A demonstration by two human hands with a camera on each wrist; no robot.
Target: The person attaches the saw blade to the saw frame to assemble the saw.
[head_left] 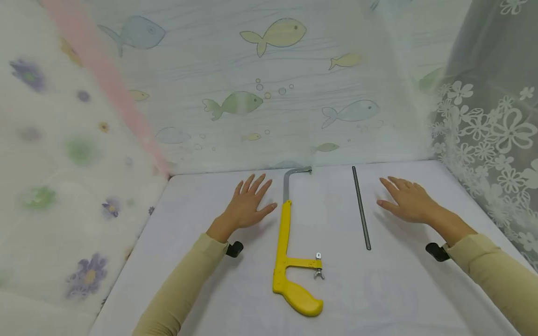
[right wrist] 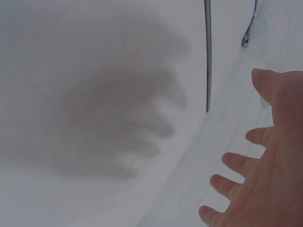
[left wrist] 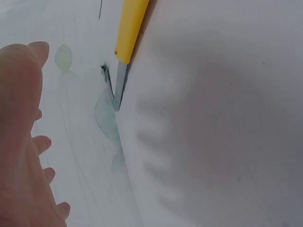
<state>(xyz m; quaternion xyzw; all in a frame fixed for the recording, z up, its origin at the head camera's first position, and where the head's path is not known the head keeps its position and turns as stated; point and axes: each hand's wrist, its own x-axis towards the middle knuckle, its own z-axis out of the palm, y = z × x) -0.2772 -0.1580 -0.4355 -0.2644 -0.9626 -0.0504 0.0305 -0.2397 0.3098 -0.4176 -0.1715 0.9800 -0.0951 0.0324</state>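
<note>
A hacksaw frame (head_left: pixel 284 238) with a yellow handle lies on the white table, its grey bent end toward the back and its grip toward the front. No blade spans it; a wing nut (head_left: pixel 319 274) sits on its short arm. To its right lies a thin dark grey rod (head_left: pixel 361 207), roughly lengthwise. My left hand (head_left: pixel 248 205) hovers left of the frame, fingers spread, holding nothing. Right of the rod my right hand (head_left: pixel 407 200) hovers with fingers extended and nothing in it. Both hands cast shadows on the tabletop in the wrist views.
The white table (head_left: pixel 235 289) meets a fish-printed curtain (head_left: pixel 269 126) along its back edge. A flower-printed sheet (head_left: pixel 75 186) hangs at the left, and lace with white flowers (head_left: pixel 483 135) at the right. Black wrist mounts (head_left: pixel 235 249) show beneath both sleeves.
</note>
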